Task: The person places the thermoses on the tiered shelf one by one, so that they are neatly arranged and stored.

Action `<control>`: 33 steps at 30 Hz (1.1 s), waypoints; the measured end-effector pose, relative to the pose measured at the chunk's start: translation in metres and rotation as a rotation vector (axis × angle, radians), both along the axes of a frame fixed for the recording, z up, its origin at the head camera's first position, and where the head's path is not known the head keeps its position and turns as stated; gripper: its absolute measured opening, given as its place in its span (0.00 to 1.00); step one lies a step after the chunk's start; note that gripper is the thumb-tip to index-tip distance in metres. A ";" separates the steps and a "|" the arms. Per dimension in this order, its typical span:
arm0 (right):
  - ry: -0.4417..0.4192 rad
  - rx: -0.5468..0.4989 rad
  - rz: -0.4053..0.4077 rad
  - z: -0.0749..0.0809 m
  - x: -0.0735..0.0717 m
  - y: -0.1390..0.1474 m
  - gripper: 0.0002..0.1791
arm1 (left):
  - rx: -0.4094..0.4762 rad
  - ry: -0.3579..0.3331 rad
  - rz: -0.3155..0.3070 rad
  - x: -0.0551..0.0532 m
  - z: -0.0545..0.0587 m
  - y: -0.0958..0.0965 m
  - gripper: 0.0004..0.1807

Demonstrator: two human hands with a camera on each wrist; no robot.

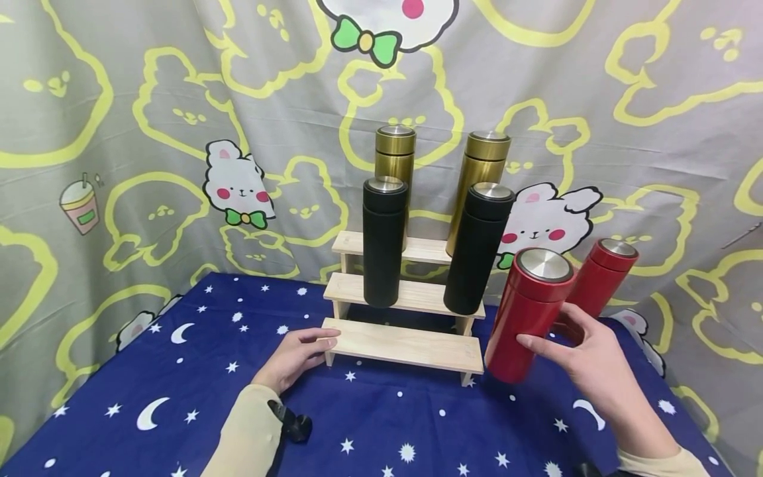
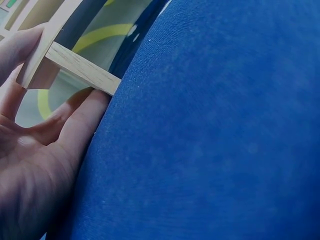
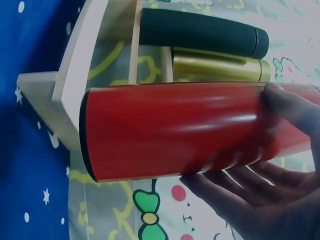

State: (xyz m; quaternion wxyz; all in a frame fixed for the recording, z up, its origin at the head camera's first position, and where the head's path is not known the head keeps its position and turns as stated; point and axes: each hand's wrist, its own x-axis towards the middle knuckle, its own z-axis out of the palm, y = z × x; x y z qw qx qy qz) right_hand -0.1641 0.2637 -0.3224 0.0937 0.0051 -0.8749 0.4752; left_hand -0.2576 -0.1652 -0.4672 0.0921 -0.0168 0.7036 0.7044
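My right hand [image 1: 596, 351] grips a red thermos [image 1: 527, 318] with a steel-topped lid, thumb in front and fingers behind. In the head view it is slightly tilted beside the right end of a three-step wooden stand [image 1: 405, 344]; its dark base [image 3: 89, 135] shows in the right wrist view. My left hand [image 1: 298, 358] holds the left end of the lowest step, with fingers near the stand's leg [image 2: 82, 69] in the left wrist view. Two black thermoses [image 1: 383, 245] [image 1: 478, 252] stand on the middle step, two gold ones [image 1: 404, 162] [image 1: 484, 159] on the top step.
Another red thermos [image 1: 605, 275] stands behind my right hand, its lower part hidden. A dark blue cloth [image 1: 208, 371] with white stars and moons covers the table. Behind hangs a grey curtain [image 1: 149, 165] with yellow cartoon outlines.
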 end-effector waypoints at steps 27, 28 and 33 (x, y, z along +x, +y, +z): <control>0.061 -0.087 0.124 0.003 -0.014 -0.052 0.35 | 0.008 0.002 0.005 -0.002 -0.001 0.002 0.17; 0.058 -0.089 0.131 0.002 -0.016 -0.054 0.35 | 0.007 0.002 0.005 -0.002 -0.001 0.002 0.17; 0.043 -0.095 0.167 -0.002 -0.020 -0.066 0.35 | -0.007 0.004 0.008 0.000 -0.001 0.001 0.17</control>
